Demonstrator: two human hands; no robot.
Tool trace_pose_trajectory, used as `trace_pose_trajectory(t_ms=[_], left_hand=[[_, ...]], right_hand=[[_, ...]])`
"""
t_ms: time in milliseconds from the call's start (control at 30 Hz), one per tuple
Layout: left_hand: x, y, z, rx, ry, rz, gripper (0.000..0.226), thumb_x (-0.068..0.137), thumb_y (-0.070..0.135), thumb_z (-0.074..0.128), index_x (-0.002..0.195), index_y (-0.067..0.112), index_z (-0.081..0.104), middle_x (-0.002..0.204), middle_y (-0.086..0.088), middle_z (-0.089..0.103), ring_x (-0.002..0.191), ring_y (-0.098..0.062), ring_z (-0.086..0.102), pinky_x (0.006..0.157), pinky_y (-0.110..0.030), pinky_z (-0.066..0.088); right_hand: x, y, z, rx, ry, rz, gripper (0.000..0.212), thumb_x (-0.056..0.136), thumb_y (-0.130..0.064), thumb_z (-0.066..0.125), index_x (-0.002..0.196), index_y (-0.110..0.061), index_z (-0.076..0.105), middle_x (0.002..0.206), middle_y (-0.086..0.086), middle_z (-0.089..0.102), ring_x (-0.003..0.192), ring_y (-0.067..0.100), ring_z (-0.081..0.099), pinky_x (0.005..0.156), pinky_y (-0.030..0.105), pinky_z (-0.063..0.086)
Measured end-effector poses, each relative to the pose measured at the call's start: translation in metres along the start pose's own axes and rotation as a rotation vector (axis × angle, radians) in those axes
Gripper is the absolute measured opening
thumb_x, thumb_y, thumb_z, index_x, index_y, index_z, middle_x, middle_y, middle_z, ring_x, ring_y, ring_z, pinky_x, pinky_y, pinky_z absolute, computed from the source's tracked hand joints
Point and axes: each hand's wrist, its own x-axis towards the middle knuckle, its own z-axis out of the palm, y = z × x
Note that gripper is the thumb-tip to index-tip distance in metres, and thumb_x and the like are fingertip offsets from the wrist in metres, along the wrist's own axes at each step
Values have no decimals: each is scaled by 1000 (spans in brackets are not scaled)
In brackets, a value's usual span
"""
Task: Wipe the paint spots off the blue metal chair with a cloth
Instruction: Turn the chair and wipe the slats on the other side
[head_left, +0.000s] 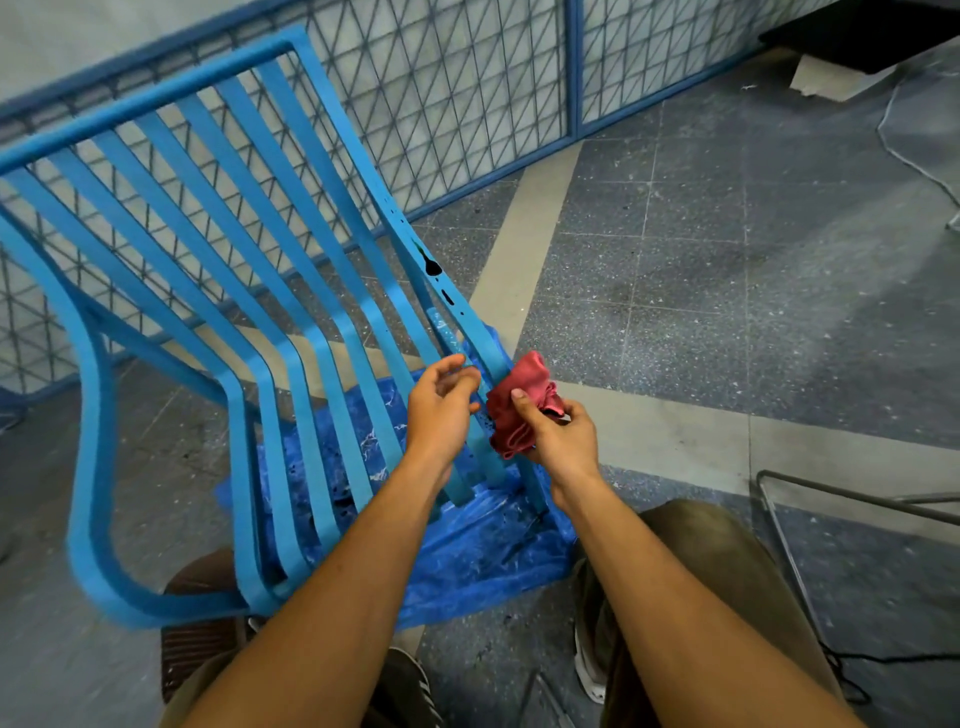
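Blue metal chair (242, 467) stands on a crumpled blue plastic sheet (478, 556) on the speckled floor (701, 312), its back towards a mesh fence (457, 88). Its slats are bright blue, but black paint spots (432, 266) run down the right outer slat. The right hand (561, 441) grips a bunched red cloth (514, 415) against that slat; the left hand (439, 415) hovers beside it, fingers loose, holding nothing

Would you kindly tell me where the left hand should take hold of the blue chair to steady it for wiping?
Grip the clean slat left of the spotted rail, coming from the left with the left hand. The chair has narrow flat slats with open gaps, so fingers can curl round one, clear of the paint spots and the cloth.
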Motion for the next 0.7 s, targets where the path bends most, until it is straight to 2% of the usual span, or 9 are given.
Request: trace_pose_trajectory(t_ms=[100, 167, 267, 333, 367, 433, 533, 600, 700], left_hand=[[12, 4, 8, -40, -71, -62, 25, 94, 22, 68, 119, 17, 65, 111, -4, 73, 106, -18, 70, 83, -33, 57], [13, 6, 14, -74, -110, -70, 22, 94, 20, 69, 116, 14, 67, 101, -2, 75, 95, -15, 73, 81, -32, 59], [14, 2, 19, -49, -99, -53, 20, 94, 21, 69, 113, 14, 67, 93, 3, 76, 89, -14, 73, 80, -32, 60], [15, -2, 20, 7, -83, -33, 17, 94, 25, 69, 110, 19, 67, 97, 3, 76, 96, -16, 73, 82, -33, 58], [15, -3, 19, 21, -75, -24, 16, 93, 26, 70, 108, 21, 66, 99, 1, 76, 98, -17, 72, 81, -33, 57], [15, -4, 19, 46, -66, -7, 17, 93, 29, 71, 108, 22, 66, 102, -2, 76, 99, -17, 72, 82, -33, 56], [13, -3, 18, 60, -72, 0, 23, 92, 31, 71, 112, 22, 66, 103, 0, 76, 98, -13, 72, 86, -33, 57], [13, -3, 18, 48, -76, -3, 21, 92, 31, 71, 111, 23, 65, 101, 2, 76, 96, -11, 72, 86, -32, 57], [11, -3, 19, 32, -69, 2, 18, 92, 32, 71, 108, 27, 65, 100, 2, 76, 96, -11, 72, 84, -32, 58]], right_hand=[[6, 9, 2, 38, 24, 11, 70, 39, -59, 85, 94, -20, 67, 92, 6, 77, 90, 28, 74, 84, 55, 59], [9, 11, 2, 6, 49, 12, 58, 45, -53, 84, 91, -21, 70, 89, 5, 77, 89, 27, 74, 85, 54, 59], [9, 10, 0, 3, 68, 63, 16, 77, -14, 77, 87, -21, 66, 96, 13, 75, 86, 29, 71, 84, 51, 59], [12, 13, -3, 57, 57, 132, 18, 86, 6, 60, 89, -11, 64, 95, 20, 69, 78, 28, 65, 71, 42, 57], [11, 13, -4, 85, 37, 161, 18, 88, 8, 55, 94, -6, 65, 94, 22, 68, 75, 27, 63, 67, 40, 56], [10, 12, -4, 175, -36, 196, 23, 90, 0, 53, 108, 2, 67, 100, 24, 72, 79, 27, 66, 71, 40, 59], [8, 9, -3, 293, -99, 155, 27, 95, -20, 62, 116, -5, 68, 103, 16, 74, 89, 26, 70, 77, 41, 60], [12, 13, -4, 271, -84, 99, 25, 96, -18, 64, 118, -6, 67, 103, 14, 74, 86, 22, 72, 75, 38, 62], [26, 30, -2, 238, 15, 114, 22, 98, -11, 61, 117, -2, 67, 102, 15, 73, 71, 15, 72, 62, 27, 59]])
